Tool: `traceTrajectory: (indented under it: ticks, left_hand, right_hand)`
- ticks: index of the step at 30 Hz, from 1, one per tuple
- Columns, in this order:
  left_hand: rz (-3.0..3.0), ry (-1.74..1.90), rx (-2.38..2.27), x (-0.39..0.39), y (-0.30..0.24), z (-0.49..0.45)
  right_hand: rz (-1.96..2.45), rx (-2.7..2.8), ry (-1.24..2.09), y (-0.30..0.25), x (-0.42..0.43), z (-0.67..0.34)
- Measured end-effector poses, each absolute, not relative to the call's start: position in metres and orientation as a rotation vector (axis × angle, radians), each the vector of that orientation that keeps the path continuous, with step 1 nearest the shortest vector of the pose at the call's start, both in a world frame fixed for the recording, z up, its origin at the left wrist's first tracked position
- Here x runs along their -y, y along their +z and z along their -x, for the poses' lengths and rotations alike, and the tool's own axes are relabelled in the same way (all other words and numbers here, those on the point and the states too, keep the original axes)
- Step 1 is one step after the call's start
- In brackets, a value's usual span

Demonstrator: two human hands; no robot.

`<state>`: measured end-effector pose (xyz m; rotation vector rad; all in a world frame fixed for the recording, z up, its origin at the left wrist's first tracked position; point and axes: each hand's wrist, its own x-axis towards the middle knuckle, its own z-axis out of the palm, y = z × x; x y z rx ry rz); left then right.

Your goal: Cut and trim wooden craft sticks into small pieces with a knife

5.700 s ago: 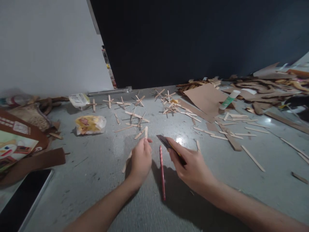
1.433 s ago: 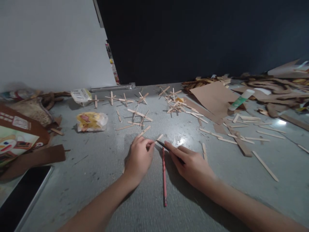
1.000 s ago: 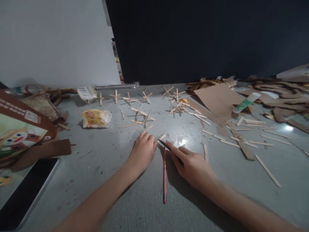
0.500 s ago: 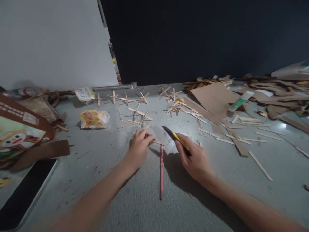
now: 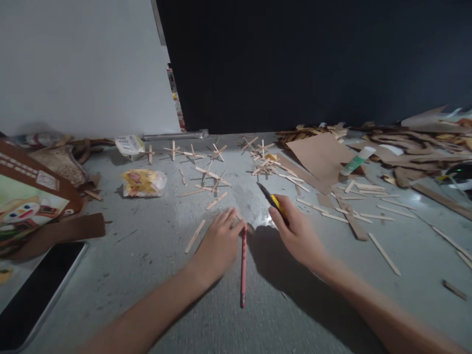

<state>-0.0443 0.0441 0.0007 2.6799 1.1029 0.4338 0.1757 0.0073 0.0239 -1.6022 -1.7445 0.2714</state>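
My right hand [image 5: 298, 235] is closed around a yellow and black utility knife [image 5: 273, 200], its blade end pointing up and away from me. My left hand [image 5: 218, 244] lies on the grey table [image 5: 147, 265] with fingers stretched out. Its fingertips rest by a short piece of craft stick [image 5: 240, 218]. A red pencil [image 5: 243, 265] lies between my hands, pointing away from me. One loose craft stick [image 5: 195, 236] lies left of my left hand, another [image 5: 217, 200] just beyond it.
Crossed craft-stick pieces [image 5: 210, 174] and a heap of them [image 5: 263, 164] lie further back. Loose sticks, a cardboard sheet [image 5: 320, 155] and a glue stick [image 5: 353, 161] are to the right. A yellow snack bag [image 5: 143, 182], a picture box [image 5: 25, 206] and a dark screen [image 5: 33, 300] are on the left.
My right hand lifted the knife off the stick and drew it to the right. My left hand went from pinching the stick to lying flat, and a loose stick now shows to its left.
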Motion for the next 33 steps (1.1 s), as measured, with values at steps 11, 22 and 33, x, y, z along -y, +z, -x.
traceTrajectory:
  ticks: [11, 22, 33]
  left_hand:
    - [-2.427, 0.596, -0.75, -0.074, 0.016, 0.082]
    - [-2.108, 0.602, -1.008, -0.065, 0.014, 0.08]
    - [-2.212, 0.522, -0.949, -0.068, 0.012, 0.084]
  right_hand:
    - [1.401, 2.615, 0.167, 0.054, -0.005, -0.198]
    - [1.198, 2.477, 0.411, 0.019, 0.013, -0.172]
    - [1.242, 2.651, 0.283, 0.02, -0.013, -0.211]
